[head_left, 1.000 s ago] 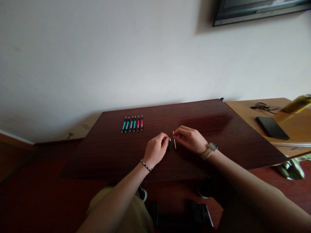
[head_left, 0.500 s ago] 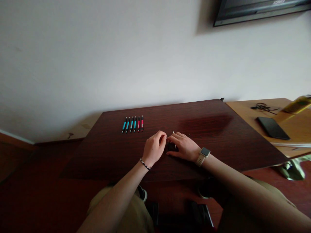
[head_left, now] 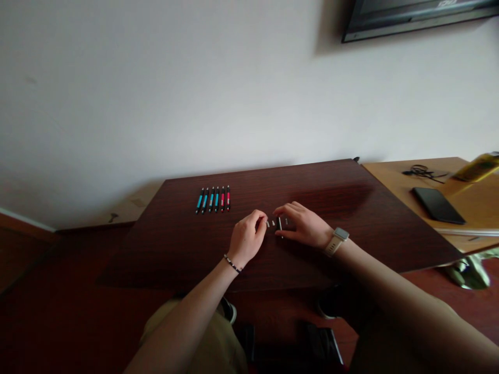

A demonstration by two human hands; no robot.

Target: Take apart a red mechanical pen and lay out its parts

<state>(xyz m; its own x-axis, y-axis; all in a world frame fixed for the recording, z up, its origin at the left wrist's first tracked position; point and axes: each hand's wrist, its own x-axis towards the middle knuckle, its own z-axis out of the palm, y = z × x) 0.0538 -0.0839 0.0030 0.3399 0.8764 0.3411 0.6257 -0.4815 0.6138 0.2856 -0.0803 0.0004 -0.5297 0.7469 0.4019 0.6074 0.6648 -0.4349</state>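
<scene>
My left hand (head_left: 247, 236) rests on the dark wooden table with thumb and forefinger pinched together; anything between them is too small to make out. By its fingertips lie small light pieces (head_left: 273, 223). My right hand (head_left: 306, 226) is to the right, thumb and fingers apart on either side of a slim dark-and-silver pen part (head_left: 279, 225); I see no firm grip on it. A small spring-like piece (head_left: 286, 221) lies beneath the right hand's arch. Farther left, several blue pens (head_left: 211, 200) and two red pens (head_left: 225, 198) stand in a neat row, side by side.
The dark table (head_left: 163, 234) backs onto a pale wall. At its right a lighter wooden table (head_left: 390, 179) carries a black phone (head_left: 438, 204), a coiled cable (head_left: 423, 172) and a yellow bottle (head_left: 479, 166). A screen (head_left: 421, 21) hangs above.
My right hand has drawn back to the right and spread its fingers, uncovering the small pieces and the pen part. My left hand has stayed in place.
</scene>
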